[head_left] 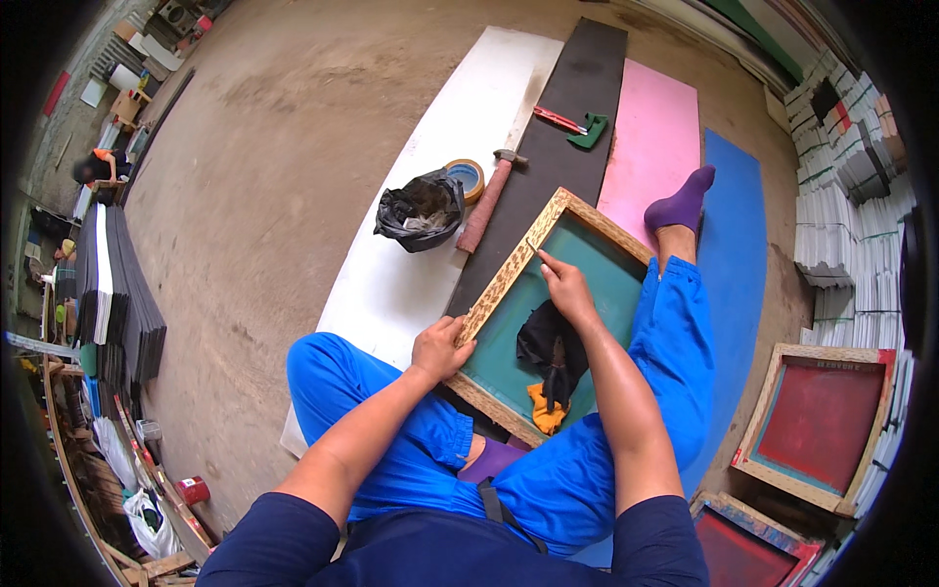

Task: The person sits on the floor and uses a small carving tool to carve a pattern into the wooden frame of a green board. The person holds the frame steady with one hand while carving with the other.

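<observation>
A wooden screen-printing frame (504,286) with green mesh (606,256) lies tilted across my lap and legs. My left hand (440,347) is closed around its left rail. In my right hand (569,290) is a thin dark metal tool (533,247), pinched with its tip at the upper part of that same rail, where the wood looks pitted and rough. A crumpled black cloth (544,338) and an orange cloth (548,411) rest on the mesh under my right forearm. Just beyond the frame lies a hammer (486,205) with a red wrapped handle.
Left of the hammer are a tape roll (468,178) and a black plastic bag (419,210). A red cutter (559,120) and green piece (589,131) lie farther off. More frames (753,470) and stacked sheets (827,215) stand right. Another person (106,164) is far left.
</observation>
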Motion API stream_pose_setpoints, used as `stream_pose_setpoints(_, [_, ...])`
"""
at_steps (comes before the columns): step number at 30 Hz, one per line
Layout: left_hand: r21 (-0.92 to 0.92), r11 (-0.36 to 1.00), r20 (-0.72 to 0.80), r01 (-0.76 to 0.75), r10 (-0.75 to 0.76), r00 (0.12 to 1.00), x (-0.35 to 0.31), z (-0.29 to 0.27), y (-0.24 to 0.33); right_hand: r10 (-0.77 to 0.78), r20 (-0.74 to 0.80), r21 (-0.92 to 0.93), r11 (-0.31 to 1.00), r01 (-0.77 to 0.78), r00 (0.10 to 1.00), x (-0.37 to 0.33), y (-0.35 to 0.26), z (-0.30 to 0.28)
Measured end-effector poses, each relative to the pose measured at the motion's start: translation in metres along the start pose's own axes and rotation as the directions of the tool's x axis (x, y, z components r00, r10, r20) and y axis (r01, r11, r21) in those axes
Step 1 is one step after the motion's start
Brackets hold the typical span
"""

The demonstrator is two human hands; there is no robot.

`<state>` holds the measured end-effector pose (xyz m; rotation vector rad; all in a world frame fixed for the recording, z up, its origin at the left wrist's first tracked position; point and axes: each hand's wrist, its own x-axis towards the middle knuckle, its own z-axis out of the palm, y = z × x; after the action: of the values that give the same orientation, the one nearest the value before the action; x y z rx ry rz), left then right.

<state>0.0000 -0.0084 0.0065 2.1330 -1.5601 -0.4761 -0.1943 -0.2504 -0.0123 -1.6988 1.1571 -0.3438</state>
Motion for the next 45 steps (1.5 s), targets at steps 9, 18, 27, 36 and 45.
stream_pose_setpoints(9, [0.027, 0.999, 0.015, 0.035, -0.035, 0.999, -0.005, 0.003, -0.009, 0.423, 0.474, 0.448, 0.639, -0.625, 0.772, 0.027, -0.033, -0.033])
stream_pose_setpoints(18, [0.002, 1.0, -0.027, -0.001, 0.001, 1.0, -0.004, -0.001, -0.006, 0.032, -0.036, -0.362, 0.931, -0.043, 0.999, -0.024, -0.058, -0.017])
stream_pose_setpoints(27, [0.013, 1.0, -0.006, 0.017, -0.017, 1.0, -0.001, 0.001, -0.006, -0.012, -0.029, -0.48, 0.877, -0.003, 1.0, -0.027, -0.074, -0.017])
stream_pose_setpoints(36, [-0.014, 1.0, -0.036, -0.005, 0.005, 0.999, -0.003, 0.002, -0.004, 0.194, -0.03, -0.658, 0.734, -0.166, 0.981, -0.03, -0.108, 0.006])
stream_pose_setpoints(45, [-0.021, 1.0, -0.015, 0.024, -0.024, 1.0, -0.004, -0.003, -0.007, -0.026, -0.041, -0.428, 0.904, 0.006, 0.999, -0.023, -0.048, 0.001])
